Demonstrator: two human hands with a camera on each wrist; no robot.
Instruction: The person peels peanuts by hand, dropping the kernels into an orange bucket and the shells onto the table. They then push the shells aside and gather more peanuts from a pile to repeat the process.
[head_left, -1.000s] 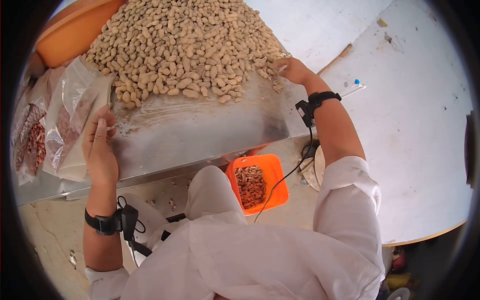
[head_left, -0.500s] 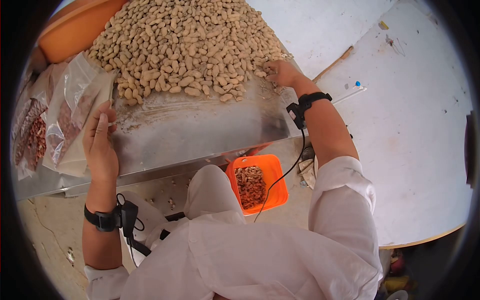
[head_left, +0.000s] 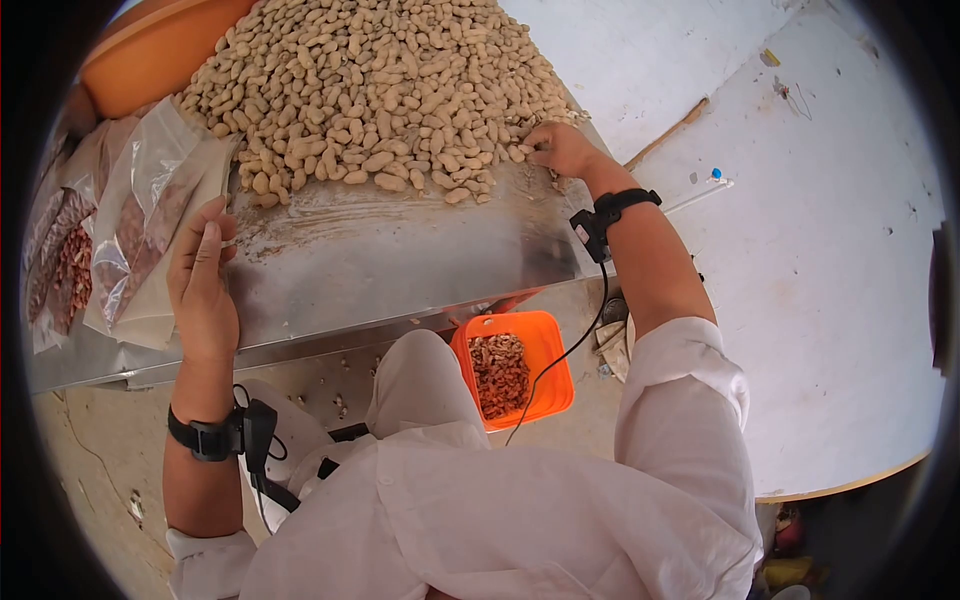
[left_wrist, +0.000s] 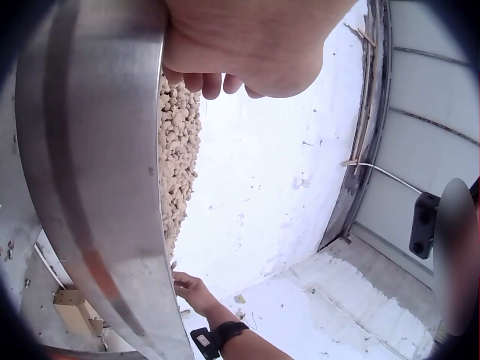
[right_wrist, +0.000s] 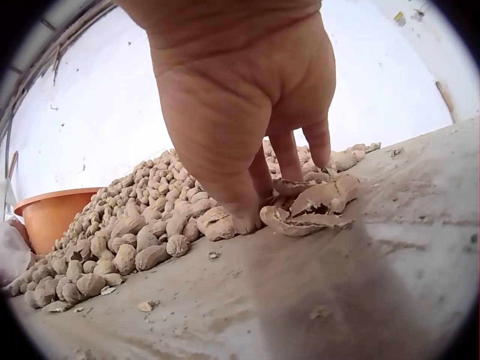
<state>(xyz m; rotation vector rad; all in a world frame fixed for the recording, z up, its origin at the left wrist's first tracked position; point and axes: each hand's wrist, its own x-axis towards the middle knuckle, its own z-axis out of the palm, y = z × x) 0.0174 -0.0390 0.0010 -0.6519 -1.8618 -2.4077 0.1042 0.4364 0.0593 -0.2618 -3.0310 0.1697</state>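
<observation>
In the head view my right hand (head_left: 568, 152) reaches down to the right edge of a big heap of unshelled peanuts (head_left: 390, 90). Close up in the right wrist view, thumb and fingers of that hand (right_wrist: 244, 112) point down among cracked peanut shells (right_wrist: 319, 206). The fingertips are partly hidden there, so I cannot tell whether they pinch a peanut. My left hand (head_left: 205, 285) is at the metal table's front left, beside clear plastic bags (head_left: 140, 215) of shelled peanuts. Its fingers (left_wrist: 212, 85) are loosely bent, with nothing seen in them.
Below the front edge of the metal table (head_left: 330, 270) stands an orange bucket (head_left: 550, 360) partly filled with reddish kernels. An orange basin (head_left: 150, 60) sits behind the bags. A stick (head_left: 670, 132) leans at the right. A cable (head_left: 575, 350) hangs from my right wrist camera.
My right hand has moved left and slightly nearer along the heap's right edge, its fingers now down at the peanuts. The left hand stays almost in place.
</observation>
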